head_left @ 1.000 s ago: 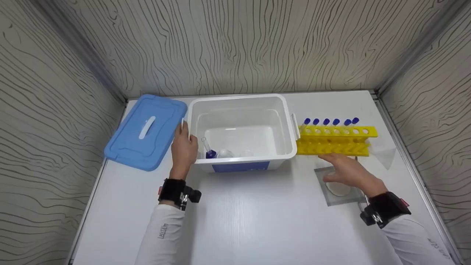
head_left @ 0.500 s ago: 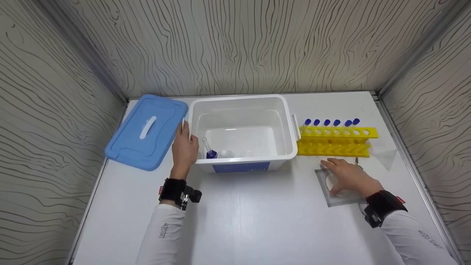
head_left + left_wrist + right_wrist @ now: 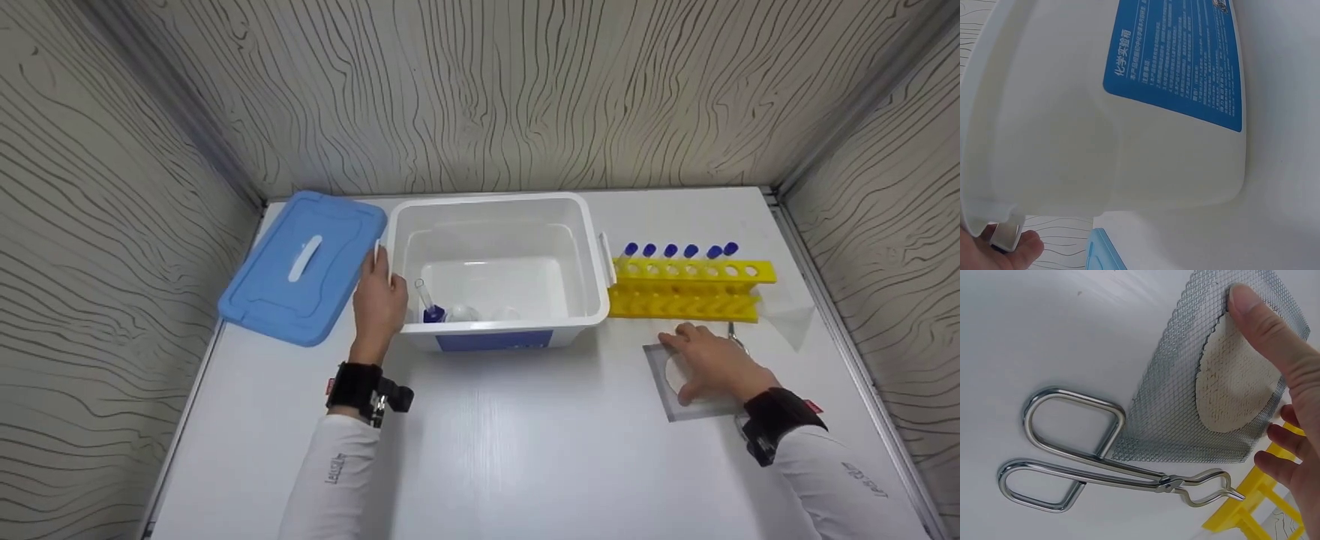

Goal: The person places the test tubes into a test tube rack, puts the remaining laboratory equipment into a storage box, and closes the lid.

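Observation:
My left hand [image 3: 379,300] grips the white side handle [image 3: 1008,233] of an open plastic storage box [image 3: 510,325]. Its fingertips curl round the handle in the left wrist view. Inside the box, near its front left corner, are a glass tube with a purple base [image 3: 433,312] and some clear or white round items. My right hand [image 3: 716,364] lies over a wire gauze [image 3: 1168,388] with a pale round centre. The thumb rests on the mesh, and the bent fingers are at its far edge; no pinch shows. Metal crucible tongs [image 3: 1165,482] lie beside the gauze.
A blue lid [image 3: 262,304] with a white handle lies left of the box. Right of the box stands a yellow test tube rack [image 3: 682,307] with several purple-topped items [image 3: 671,250] along its back. A clear item [image 3: 793,322] is near the table's right edge.
My right hand has come down and back from near the rack's front onto the wire gauze, its thumb now on the mesh. The left hand stays at the box handle.

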The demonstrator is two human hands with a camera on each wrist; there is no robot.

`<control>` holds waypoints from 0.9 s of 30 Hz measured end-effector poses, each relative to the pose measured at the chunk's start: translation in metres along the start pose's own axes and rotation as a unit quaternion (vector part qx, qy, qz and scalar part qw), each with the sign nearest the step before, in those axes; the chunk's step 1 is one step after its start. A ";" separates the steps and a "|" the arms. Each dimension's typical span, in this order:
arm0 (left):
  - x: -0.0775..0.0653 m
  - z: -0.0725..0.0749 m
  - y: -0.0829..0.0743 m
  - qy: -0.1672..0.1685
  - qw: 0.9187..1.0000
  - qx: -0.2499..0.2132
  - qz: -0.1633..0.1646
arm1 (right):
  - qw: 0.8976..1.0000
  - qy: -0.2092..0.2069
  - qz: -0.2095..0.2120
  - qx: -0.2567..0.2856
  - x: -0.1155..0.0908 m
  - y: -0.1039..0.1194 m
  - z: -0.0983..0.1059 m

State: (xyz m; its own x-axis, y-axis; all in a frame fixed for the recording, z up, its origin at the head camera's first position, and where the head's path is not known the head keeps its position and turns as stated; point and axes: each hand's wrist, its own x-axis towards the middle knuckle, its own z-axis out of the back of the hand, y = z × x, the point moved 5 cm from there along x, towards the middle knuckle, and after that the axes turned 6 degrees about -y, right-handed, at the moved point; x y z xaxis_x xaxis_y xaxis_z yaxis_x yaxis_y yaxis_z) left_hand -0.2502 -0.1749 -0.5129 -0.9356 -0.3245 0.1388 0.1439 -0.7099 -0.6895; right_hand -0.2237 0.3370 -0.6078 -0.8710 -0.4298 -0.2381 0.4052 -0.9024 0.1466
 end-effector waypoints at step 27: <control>0.001 -0.001 0.001 0.006 1.000 0.014 0.008 | 0.999 -0.022 -0.028 0.030 0.012 0.004 -0.001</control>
State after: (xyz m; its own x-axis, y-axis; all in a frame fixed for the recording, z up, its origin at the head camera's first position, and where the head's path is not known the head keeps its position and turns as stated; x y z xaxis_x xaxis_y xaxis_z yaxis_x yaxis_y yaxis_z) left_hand -0.2513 -0.1752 -0.5137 -0.9372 -0.3279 0.1187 0.1678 -0.7224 -0.6708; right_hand -0.2326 0.3285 -0.6115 -0.9034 -0.3766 -0.2051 0.3399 -0.9205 0.1929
